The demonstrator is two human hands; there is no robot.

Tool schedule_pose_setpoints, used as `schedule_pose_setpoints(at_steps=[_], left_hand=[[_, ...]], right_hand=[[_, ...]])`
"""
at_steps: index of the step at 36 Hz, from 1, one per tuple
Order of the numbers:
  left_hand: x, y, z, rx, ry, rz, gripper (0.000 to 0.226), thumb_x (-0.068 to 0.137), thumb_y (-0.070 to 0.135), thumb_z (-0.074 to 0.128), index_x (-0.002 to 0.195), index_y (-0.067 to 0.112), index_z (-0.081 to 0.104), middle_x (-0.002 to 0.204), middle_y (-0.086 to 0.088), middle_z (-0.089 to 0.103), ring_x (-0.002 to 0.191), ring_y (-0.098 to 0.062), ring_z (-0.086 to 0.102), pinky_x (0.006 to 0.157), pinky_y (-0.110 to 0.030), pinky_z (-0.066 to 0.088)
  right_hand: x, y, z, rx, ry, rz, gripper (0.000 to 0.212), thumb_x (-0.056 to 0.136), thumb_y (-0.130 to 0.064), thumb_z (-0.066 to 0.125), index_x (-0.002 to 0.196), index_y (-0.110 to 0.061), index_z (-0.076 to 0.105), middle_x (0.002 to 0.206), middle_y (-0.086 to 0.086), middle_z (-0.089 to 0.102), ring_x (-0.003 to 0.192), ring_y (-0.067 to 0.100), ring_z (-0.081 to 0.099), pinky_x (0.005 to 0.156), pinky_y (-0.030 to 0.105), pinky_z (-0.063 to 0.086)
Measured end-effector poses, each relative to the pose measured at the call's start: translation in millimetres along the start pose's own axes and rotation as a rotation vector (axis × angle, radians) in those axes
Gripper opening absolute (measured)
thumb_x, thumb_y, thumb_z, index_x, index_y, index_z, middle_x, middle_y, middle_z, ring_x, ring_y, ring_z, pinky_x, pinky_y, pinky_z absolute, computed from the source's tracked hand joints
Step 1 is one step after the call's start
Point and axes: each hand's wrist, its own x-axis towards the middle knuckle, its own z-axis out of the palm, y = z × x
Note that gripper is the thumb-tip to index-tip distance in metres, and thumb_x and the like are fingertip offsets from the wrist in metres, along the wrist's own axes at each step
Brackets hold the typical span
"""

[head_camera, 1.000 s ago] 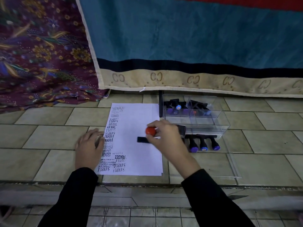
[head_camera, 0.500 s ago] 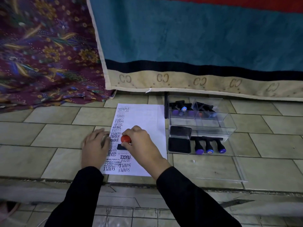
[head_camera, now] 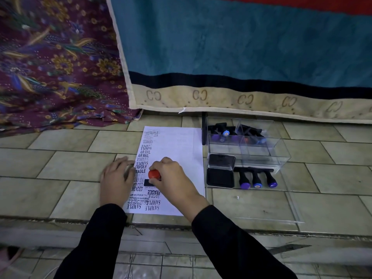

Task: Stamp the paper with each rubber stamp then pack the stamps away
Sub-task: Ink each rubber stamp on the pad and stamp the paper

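Note:
A white paper (head_camera: 181, 150) lies on the tiled floor, its left side covered with black imprints. My right hand (head_camera: 173, 180) grips a red-capped stamp (head_camera: 154, 174), whose black base rests on the paper beside the imprints. My left hand (head_camera: 115, 179) lies flat, fingers spread, on the paper's left edge. To the right sits an open black ink pad (head_camera: 220, 177). Three black stamps (head_camera: 256, 179) with purple and blue caps lie next to it. Behind them a clear plastic box (head_camera: 281, 156) holds several more stamps (head_camera: 235, 132).
A teal blanket with a beige border (head_camera: 241, 99) hangs behind the box. A maroon patterned cloth (head_camera: 56, 77) lies at the back left. The box's clear lid (head_camera: 289, 208) lies flat at the right. A step edge (head_camera: 181, 226) runs below the paper.
My right hand carried the red-capped stamp from near the ink pad leftward across the paper and set it down beside the imprints. My left hand stayed on the paper's edge.

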Motion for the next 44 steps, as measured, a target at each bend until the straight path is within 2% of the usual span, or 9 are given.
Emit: schedule_pose_setpoints(at_steps=[7, 15, 19, 22, 27, 32, 34, 38, 44], left_hand=[[0.6, -2.4, 1.8, 0.006, 0.011, 0.014, 0.020, 0.091, 0.018, 0.060, 0.110, 0.018, 0.068, 0.130, -0.003, 0.060, 0.119, -0.029, 0.052, 0.106, -0.049, 0.033], [0.5, -2.9, 1.4, 0.014, 0.003, 0.012, 0.021, 0.092, 0.020, 0.060, 0.111, 0.019, 0.068, 0.131, -0.002, 0.059, 0.120, -0.027, 0.050, 0.106, -0.046, 0.031], [0.5, -2.3, 0.5, 0.013, -0.009, 0.014, 0.021, 0.092, 0.020, 0.059, 0.112, 0.020, 0.067, 0.133, -0.001, 0.058, 0.121, -0.027, 0.049, 0.107, -0.046, 0.030], [-0.2, -0.9, -0.8, 0.008, -0.012, 0.009, 0.021, 0.093, 0.020, 0.058, 0.112, 0.019, 0.068, 0.133, -0.001, 0.058, 0.122, -0.027, 0.049, 0.109, -0.046, 0.029], [-1.2, 2.7, -2.8, 0.001, -0.009, -0.007, 0.021, 0.092, 0.018, 0.059, 0.111, 0.018, 0.068, 0.133, -0.002, 0.058, 0.122, -0.028, 0.049, 0.110, -0.046, 0.028], [-1.7, 4.7, -3.3, -0.003, -0.004, -0.008, 0.020, 0.092, 0.017, 0.059, 0.110, 0.017, 0.069, 0.133, -0.002, 0.059, 0.122, -0.028, 0.049, 0.110, -0.046, 0.027], [-1.8, 3.9, -3.0, -0.007, 0.002, 0.001, 0.019, 0.092, 0.017, 0.059, 0.109, 0.017, 0.069, 0.132, -0.002, 0.059, 0.121, -0.028, 0.050, 0.108, -0.045, 0.029], [-1.3, 2.0, -1.9, -0.003, 0.007, 0.010, 0.019, 0.091, 0.017, 0.061, 0.108, 0.018, 0.069, 0.130, -0.002, 0.060, 0.120, -0.028, 0.051, 0.107, -0.045, 0.030], [-0.8, 1.1, -1.2, -0.003, 0.007, 0.011, 0.019, 0.091, 0.016, 0.061, 0.108, 0.017, 0.069, 0.129, -0.003, 0.061, 0.118, -0.030, 0.053, 0.106, -0.049, 0.033]], right_hand=[[-0.2, 3.9, 4.4, 0.036, 0.027, 0.009, 0.027, 0.087, -0.019, 0.063, 0.114, -0.015, 0.060, 0.107, 0.008, 0.055, 0.092, 0.028, 0.059, 0.079, 0.036, 0.053], [-4.2, 7.4, 3.6, 0.096, 0.034, -0.016, 0.027, 0.084, -0.018, 0.068, 0.110, -0.016, 0.060, 0.106, 0.005, 0.053, 0.092, 0.026, 0.058, 0.079, 0.036, 0.053], [-4.7, 15.4, -16.4, 0.197, 0.163, 0.027, 0.026, 0.083, -0.017, 0.069, 0.107, -0.014, 0.061, 0.106, 0.005, 0.056, 0.090, 0.022, 0.060, 0.084, 0.035, 0.053], [-6.2, 27.6, -42.7, 0.242, 0.311, 0.090, 0.022, 0.080, -0.014, 0.071, 0.101, -0.013, 0.064, 0.102, 0.006, 0.060, 0.085, 0.019, 0.063, 0.082, 0.033, 0.055], [-21.7, 56.7, -80.0, 0.195, 0.419, 0.161, 0.022, 0.080, -0.014, 0.072, 0.100, -0.015, 0.066, 0.098, 0.000, 0.062, 0.081, 0.011, 0.064, 0.076, 0.020, 0.056], [-46.8, 82.5, -97.2, 0.134, 0.451, 0.200, 0.020, 0.077, -0.010, 0.074, 0.095, -0.015, 0.068, 0.091, -0.002, 0.062, 0.075, -0.001, 0.061, 0.067, 0.000, 0.046], [-56.4, 90.0, -99.8, 0.117, 0.461, 0.207, 0.019, 0.075, -0.008, 0.074, 0.093, -0.014, 0.068, 0.089, -0.002, 0.063, 0.074, -0.002, 0.061, 0.066, 0.001, 0.046], [-67.8, 99.7, -99.3, 0.093, 0.435, 0.240, 0.020, 0.075, -0.006, 0.073, 0.094, -0.012, 0.069, 0.091, 0.002, 0.066, 0.078, 0.009, 0.064, 0.072, 0.015, 0.054], [-72.3, 101.4, -95.4, 0.070, 0.403, 0.245, 0.022, 0.076, -0.008, 0.073, 0.097, -0.013, 0.069, 0.094, -0.001, 0.063, 0.077, 0.006, 0.062, 0.071, 0.007, 0.048]])
